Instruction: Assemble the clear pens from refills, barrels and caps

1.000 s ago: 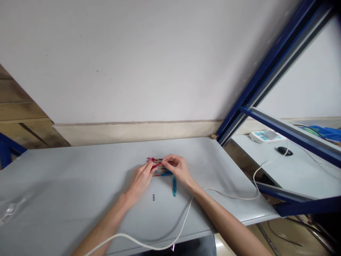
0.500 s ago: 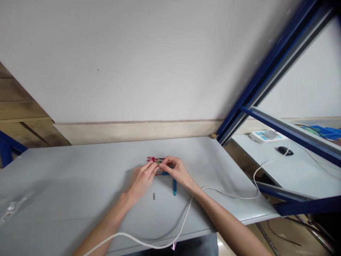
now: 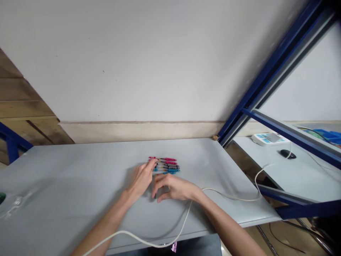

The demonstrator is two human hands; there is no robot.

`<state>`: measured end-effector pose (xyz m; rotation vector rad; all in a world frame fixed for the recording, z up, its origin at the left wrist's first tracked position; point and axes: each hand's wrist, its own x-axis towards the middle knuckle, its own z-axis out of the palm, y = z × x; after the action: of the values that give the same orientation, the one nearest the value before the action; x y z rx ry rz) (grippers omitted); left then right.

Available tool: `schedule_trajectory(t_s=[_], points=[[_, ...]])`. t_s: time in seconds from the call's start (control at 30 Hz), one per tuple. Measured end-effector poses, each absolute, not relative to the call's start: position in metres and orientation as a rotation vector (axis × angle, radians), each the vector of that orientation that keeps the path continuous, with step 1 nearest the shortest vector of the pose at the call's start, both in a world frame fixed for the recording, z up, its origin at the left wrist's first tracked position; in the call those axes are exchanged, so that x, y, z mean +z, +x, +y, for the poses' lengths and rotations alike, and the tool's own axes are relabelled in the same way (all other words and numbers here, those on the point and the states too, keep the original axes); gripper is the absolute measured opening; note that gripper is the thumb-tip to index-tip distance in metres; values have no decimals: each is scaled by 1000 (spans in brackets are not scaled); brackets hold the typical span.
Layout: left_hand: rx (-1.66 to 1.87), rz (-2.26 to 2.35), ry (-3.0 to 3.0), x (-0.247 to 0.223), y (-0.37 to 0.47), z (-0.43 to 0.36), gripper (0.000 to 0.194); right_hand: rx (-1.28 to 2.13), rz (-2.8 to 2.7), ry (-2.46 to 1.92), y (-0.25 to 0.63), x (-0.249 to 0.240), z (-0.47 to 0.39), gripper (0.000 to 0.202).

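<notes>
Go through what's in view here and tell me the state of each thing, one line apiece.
Pens: lying flat in a neat row on the table, red ones at the far side, blue nearest.
Left hand: fingertips touching the row's left ends.
Right hand: resting on the table in front of the row, fingers curled, grip not clear.
White cable: slack, trailing across the table.
Table: level, grey.
Computer mouse: sitting unused on the side desk.
</notes>
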<state>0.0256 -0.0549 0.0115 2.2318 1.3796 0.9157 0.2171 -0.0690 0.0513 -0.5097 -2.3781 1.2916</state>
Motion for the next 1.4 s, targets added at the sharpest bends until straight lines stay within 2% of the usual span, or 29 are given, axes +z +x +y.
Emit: schedule_trajectory(t_s=[0.27,0.53,0.67,0.83,1.0,1.27,1.4], points=[[977,1417,2217,7,27,-53,23,1073,-2577,-633,213,28,-67,21],[950,1413,2230,9,26,-53,23,1053,-2571,-650,213,20,-64,15],[918,1404,2279,11,26,-54,22,937,-2524,-701,214,21,-64,10],[902,1361,2311,10,25,-54,24,945,-2288,-829,223,37,-61,13],[856,1333,2353,7,26,-54,38,850,-1842,-1029,233,45,-50,10],[753,1357,2356,15,31,-61,22,1072,-1634,-1025,225,28,-44,14],[731,1375,2366,18,31,-61,21,1117,-1619,-1005,224,27,-45,15]])
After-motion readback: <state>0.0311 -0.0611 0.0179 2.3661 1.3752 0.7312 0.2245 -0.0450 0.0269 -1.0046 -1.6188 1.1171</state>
